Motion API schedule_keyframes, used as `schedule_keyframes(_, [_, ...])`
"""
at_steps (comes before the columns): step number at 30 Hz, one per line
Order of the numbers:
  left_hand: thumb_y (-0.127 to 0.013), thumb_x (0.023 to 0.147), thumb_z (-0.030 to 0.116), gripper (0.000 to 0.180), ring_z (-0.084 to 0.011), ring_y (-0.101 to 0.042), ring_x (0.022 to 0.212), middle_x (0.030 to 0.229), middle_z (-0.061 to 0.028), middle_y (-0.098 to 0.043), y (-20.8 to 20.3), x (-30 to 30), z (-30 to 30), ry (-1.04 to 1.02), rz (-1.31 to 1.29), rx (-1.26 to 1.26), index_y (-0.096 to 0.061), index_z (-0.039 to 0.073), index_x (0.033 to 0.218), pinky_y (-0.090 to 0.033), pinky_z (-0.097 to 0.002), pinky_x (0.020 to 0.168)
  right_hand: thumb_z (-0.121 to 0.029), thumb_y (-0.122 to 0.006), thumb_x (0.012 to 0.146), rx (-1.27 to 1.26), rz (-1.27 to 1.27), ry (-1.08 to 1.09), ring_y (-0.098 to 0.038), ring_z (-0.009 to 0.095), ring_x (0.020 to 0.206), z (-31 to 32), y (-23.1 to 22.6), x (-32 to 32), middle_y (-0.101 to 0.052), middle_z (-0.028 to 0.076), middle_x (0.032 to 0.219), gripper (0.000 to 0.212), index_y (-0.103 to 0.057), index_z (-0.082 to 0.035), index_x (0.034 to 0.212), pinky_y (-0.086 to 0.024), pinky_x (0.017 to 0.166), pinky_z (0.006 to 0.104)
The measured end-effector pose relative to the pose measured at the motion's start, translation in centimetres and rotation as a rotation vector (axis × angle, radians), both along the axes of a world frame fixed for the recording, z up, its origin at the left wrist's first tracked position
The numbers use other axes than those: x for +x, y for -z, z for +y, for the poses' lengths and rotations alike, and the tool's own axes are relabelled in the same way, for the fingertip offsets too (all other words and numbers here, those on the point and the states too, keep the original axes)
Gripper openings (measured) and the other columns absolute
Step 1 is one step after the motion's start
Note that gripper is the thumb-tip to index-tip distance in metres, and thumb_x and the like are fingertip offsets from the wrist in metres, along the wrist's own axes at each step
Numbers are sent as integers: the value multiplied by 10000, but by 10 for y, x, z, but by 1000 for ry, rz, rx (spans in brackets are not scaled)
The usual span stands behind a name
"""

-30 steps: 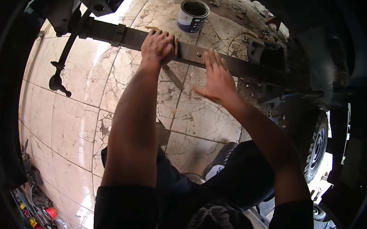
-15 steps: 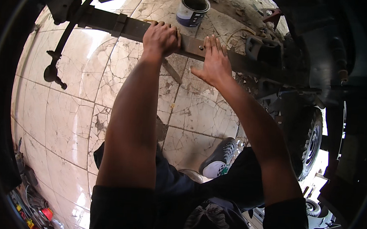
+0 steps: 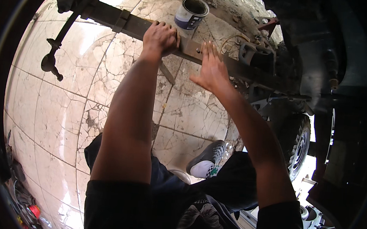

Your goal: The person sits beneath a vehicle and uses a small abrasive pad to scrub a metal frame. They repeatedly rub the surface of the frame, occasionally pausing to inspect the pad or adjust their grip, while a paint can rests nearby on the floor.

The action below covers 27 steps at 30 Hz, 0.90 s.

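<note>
A long dark metal leaf-spring bar runs across the upper part of the view. My left hand is curled over the bar near its middle, gripping it. My right hand lies flat against the same bar a little to the right, fingers spread and pointing up, beside a bolted plate. A thin flat tool or blade pokes down below my left hand; whether that hand holds it is hidden.
An open paint tin stands on the cracked tiled floor just behind the bar. A rod with a ball end hangs at the left. A vehicle wheel and chassis parts sit at the right. Tools lie at the lower left.
The view has shifted so the bar sits higher in the picture. Both hands stay on the bar; the right hand has slid slightly along it.
</note>
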<state>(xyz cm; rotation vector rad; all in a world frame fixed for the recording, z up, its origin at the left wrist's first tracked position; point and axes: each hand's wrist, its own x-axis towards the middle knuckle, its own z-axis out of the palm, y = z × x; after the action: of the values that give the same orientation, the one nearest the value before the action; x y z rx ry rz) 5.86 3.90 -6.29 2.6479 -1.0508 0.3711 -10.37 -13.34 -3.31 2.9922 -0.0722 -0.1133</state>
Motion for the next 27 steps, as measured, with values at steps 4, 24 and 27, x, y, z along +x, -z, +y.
schedule_keyframes(4, [-581, 974, 336, 293, -261, -681, 1047, 995, -120, -740, 4, 0, 9, 2, -10, 7, -742, 92, 950, -471, -396, 1018, -629, -766, 796, -29, 58, -124, -243, 396, 1569, 7, -9, -30, -246, 296, 1671, 1258, -149, 99, 1615, -222, 1288, 456])
schedule_keyframes(24, [-566, 981, 361, 313, -267, -662, 1104, 1035, -109, -737, -2, 0, 1, 5, 13, 50, -737, 99, 995, -446, -402, 1063, -577, -775, 815, 34, -23, 17, -244, 391, 1573, 5, 1, 7, -249, 302, 1670, 1206, -175, 102, 1610, -224, 1295, 421])
schedule_keyframes(27, [-565, 984, 366, 310, -263, -659, 1122, 1050, -101, -739, 0, -4, 8, -14, 49, 70, -737, 110, 1011, -436, -394, 1076, -562, -784, 819, 24, 95, -46, -267, 385, 1566, 13, -7, -17, -257, 298, 1669, 1199, -174, 100, 1611, -232, 1293, 416])
